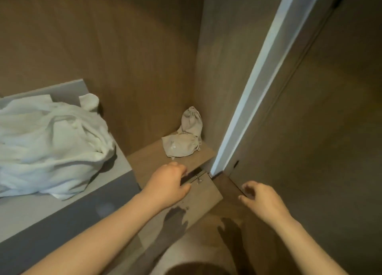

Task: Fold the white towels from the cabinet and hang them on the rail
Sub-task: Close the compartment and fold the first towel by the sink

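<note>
Towels (47, 146) — crumpled heap at left, unfolded, unhung; rail not seen. Left hand (167, 183) curled over flap (203, 198) edge; right hand (261, 197) near door (310, 130), grip unclear.

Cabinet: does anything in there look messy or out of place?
The white towels lie in a crumpled heap on the grey shelf, unfolded. Two beige cloth bags sit slumped in the back corner, one upright, one lying flat.

Dim, soft-focus, dark shadows beneath left hand (167, 183), right hand (262, 198)
</note>
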`<state>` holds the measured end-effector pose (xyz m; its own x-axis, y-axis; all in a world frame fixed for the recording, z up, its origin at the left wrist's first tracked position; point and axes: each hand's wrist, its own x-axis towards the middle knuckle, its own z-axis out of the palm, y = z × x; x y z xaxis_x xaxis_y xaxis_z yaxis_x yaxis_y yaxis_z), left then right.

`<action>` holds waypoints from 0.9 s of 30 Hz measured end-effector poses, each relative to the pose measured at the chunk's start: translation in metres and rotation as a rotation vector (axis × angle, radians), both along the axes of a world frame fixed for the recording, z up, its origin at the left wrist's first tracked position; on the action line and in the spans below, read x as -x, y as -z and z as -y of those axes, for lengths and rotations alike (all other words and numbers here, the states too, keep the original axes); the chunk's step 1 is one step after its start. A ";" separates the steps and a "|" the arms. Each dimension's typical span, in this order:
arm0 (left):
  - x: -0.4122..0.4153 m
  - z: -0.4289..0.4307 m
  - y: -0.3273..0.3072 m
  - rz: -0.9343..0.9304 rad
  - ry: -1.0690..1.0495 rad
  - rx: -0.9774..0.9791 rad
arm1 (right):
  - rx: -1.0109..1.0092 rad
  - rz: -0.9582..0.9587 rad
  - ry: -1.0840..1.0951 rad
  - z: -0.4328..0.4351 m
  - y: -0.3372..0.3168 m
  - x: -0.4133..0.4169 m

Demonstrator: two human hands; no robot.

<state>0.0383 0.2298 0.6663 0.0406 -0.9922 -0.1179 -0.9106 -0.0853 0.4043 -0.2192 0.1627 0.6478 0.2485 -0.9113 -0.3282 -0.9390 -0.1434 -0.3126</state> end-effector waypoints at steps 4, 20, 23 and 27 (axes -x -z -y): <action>0.072 0.017 0.006 0.015 0.060 -0.057 | -0.016 -0.018 0.037 0.003 0.006 0.076; 0.213 0.090 0.056 0.076 0.072 -0.175 | -0.153 -0.093 -0.012 0.083 0.046 0.211; 0.218 0.121 0.072 0.074 0.070 -0.210 | -0.205 -0.115 -0.026 0.118 0.059 0.210; 0.218 0.168 0.093 0.050 0.043 -0.224 | -0.170 -0.118 -0.060 0.166 0.073 0.207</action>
